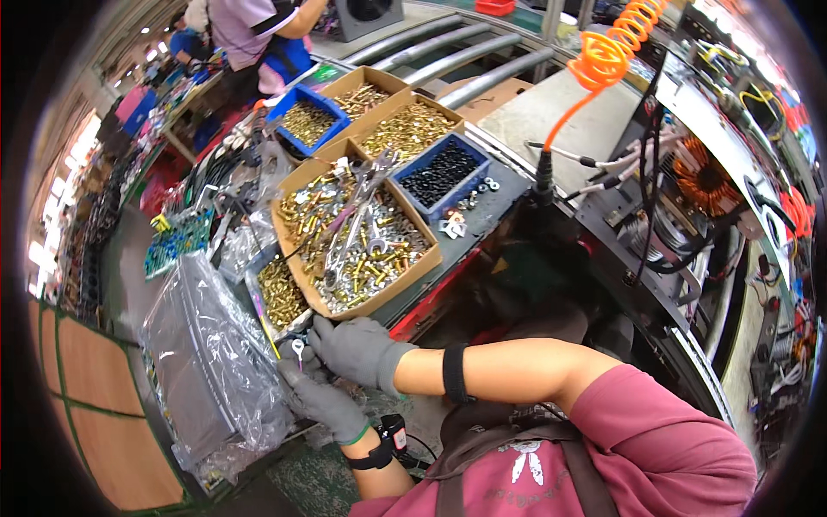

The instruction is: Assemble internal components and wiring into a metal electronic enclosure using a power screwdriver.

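Both my hands wear grey gloves and are close together, just in front of the small tray of brass-coloured screws [282, 294]. My left hand [322, 401] is closed around the lower end of a small piece with a pale ring-shaped head [298, 346], which sticks up from the fingers. My right hand [357, 351] is beside it, next to the near corner of the large cardboard box [379, 303]. Its fingers are curled downward, and what they hold, if anything, is hidden. Inside that box, metal wrenches [345, 226] rest on mixed bolts and nuts.
Clear plastic wraps a dark flat panel [194, 345] at the left. Beyond the large box are a blue bin of black screws [441, 177], another blue bin [307, 121] and more fastener boxes. An orange coiled hose [600, 62] hangs near open equipment with a copper coil [699, 177].
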Motion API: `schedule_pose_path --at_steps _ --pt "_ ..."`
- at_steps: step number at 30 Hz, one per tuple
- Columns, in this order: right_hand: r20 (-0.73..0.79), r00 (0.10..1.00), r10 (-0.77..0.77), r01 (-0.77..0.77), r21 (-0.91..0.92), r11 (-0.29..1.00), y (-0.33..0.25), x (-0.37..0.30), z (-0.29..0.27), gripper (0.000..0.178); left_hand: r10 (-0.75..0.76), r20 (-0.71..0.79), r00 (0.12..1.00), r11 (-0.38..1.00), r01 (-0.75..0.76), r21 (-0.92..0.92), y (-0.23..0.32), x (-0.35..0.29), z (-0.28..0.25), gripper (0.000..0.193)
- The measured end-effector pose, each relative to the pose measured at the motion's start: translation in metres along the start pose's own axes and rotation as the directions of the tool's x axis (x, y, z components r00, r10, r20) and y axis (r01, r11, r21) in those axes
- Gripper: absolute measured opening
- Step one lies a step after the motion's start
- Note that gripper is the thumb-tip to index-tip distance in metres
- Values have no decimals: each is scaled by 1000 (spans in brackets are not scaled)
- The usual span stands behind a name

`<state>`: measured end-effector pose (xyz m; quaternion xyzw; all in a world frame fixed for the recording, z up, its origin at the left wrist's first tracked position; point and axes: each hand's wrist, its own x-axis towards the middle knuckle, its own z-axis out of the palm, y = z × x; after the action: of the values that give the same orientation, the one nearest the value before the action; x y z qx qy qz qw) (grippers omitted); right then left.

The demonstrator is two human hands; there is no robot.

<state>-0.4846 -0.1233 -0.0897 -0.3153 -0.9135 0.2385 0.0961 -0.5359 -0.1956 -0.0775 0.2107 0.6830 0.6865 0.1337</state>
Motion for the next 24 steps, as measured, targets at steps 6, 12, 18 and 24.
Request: schedule_pose_path --at_steps 6,12,18,24 --pt "-40 994 -102 102 -8 995 4 -7 -7 22 -214 180 960 925 258 -280 0 11 -8 41" --pt "-28 999 -47 45 -51 998 -6 -9 -10 24 -171 178 969 941 214 -263 -9 17 -8 40" --pt "-287 950 -122 170 151 974 24 -69 -49 23 -230 78 970 945 242 -218 3 10 -3 44" --pt "-59 770 636 11 997 79 126 -131 -93 32 -267 19 964 948 266 -172 14 4 14 39"
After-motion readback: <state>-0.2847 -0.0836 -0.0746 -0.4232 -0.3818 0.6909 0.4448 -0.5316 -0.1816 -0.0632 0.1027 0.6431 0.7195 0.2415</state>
